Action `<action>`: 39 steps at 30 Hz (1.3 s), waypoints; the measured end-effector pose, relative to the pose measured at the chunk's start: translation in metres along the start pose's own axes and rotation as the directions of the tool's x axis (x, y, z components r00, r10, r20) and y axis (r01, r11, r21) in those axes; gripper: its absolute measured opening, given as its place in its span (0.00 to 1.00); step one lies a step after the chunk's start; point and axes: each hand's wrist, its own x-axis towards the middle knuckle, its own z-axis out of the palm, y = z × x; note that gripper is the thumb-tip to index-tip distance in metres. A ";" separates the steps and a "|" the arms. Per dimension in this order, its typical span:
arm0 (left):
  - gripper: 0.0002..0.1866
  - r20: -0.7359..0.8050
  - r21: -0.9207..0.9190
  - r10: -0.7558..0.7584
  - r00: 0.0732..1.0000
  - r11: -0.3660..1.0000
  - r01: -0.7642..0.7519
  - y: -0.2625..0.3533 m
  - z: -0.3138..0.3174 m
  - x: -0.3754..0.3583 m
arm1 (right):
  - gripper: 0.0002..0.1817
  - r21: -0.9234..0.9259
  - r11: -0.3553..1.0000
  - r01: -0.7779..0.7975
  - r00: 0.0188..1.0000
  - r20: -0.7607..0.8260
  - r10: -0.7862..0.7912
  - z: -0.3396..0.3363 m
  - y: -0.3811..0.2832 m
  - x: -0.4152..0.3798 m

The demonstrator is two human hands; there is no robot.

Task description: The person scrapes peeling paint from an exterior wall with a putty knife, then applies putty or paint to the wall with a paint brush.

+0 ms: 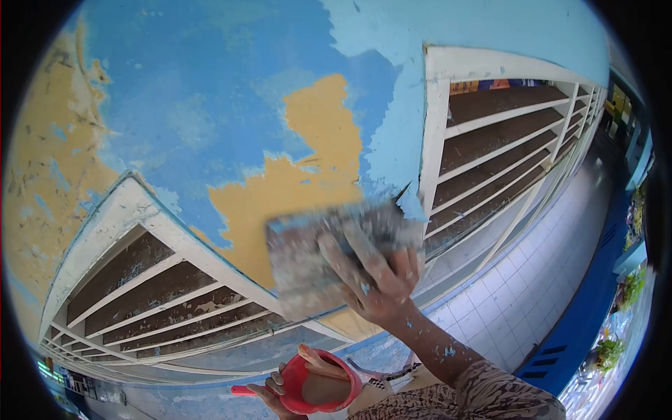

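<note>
My right hand point(381, 287), specked with paint, is closed on a wide, flat trowel point(301, 262) held up at the wall. Motion blurs the plate, and its edge lies over the yellow patch. Lower down, my left hand point(274, 393) grips a red plastic dipper point(353, 374) near its handle. Grey-brown paste point(325, 389) fills part of the dipper, and a light wooden-looking handle point(322, 365) sticks out over it. In front of both hands is a painted wall point(189, 105), with peeling blue over bare yellow areas point(318, 126).
White-framed louvred vents open in the wall at lower left point(157, 290) and at right point(504, 133). White tiles point(518, 287) run along the lower wall at right. Beyond them are a blue strip point(567, 350) and green plants point(609, 353).
</note>
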 end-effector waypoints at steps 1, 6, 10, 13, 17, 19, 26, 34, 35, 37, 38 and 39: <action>0.38 0.004 -0.017 0.019 1.000 1.000 -0.019 0.002 -0.006 0.000 | 0.24 0.006 1.000 0.012 0.999 0.035 -0.012 -0.003 -0.001 0.000; 0.39 0.070 -0.058 -0.045 0.997 0.997 0.049 0.004 -0.017 -0.004 | 0.25 0.028 0.999 -0.020 1.000 0.009 0.020 -0.004 -0.003 0.048; 0.39 0.023 -0.041 0.041 0.999 0.998 -0.040 -0.002 0.001 -0.011 | 0.26 0.098 0.995 0.013 0.998 0.060 -0.019 -0.016 -0.003 0.051; 0.39 -0.014 -0.058 0.056 0.998 0.997 -0.057 0.006 0.006 -0.016 | 0.25 0.007 0.998 0.065 0.993 0.099 -0.066 -0.015 -0.007 0.018; 0.38 -0.073 -0.036 0.026 0.997 0.999 -0.029 0.006 -0.003 -0.016 | 0.23 0.057 0.992 -0.112 0.992 0.063 0.109 -0.001 -0.025 0.017; 0.38 -0.096 -0.023 0.069 0.993 0.997 -0.071 0.010 -0.007 -0.015 | 0.31 0.072 0.988 -0.137 0.989 0.058 0.133 0.000 -0.025 0.014; 0.37 -0.352 0.040 0.096 0.931 0.995 -0.088 0.018 0.002 -0.032 | 0.27 0.040 0.991 -0.127 0.992 0.028 0.126 -0.003 -0.009 0.050; 0.38 -0.274 0.026 0.108 0.956 0.994 -0.105 0.018 0.002 -0.030 | 0.29 0.094 0.981 -0.167 0.986 0.028 0.165 -0.002 -0.031 0.041; 0.38 -0.267 0.042 0.108 0.958 0.994 -0.100 0.018 0.002 -0.029 | 0.28 0.110 0.974 -0.200 0.980 0.019 0.199 -0.004 -0.032 0.054; 0.38 -0.258 0.074 0.108 0.960 0.993 -0.092 0.019 0.003 -0.027 | 0.28 0.113 0.970 -0.213 0.977 0.009 0.214 -0.004 -0.030 0.071; 0.38 -0.256 0.082 0.108 0.961 0.993 -0.089 0.019 0.002 -0.027 | 0.26 0.093 0.972 -0.215 0.975 -0.040 0.219 -0.004 -0.031 0.071; 0.38 -0.246 0.072 0.109 0.963 0.993 -0.094 0.020 0.002 -0.026 | 0.25 0.072 0.977 -0.200 0.973 -0.100 0.207 -0.002 -0.030 0.075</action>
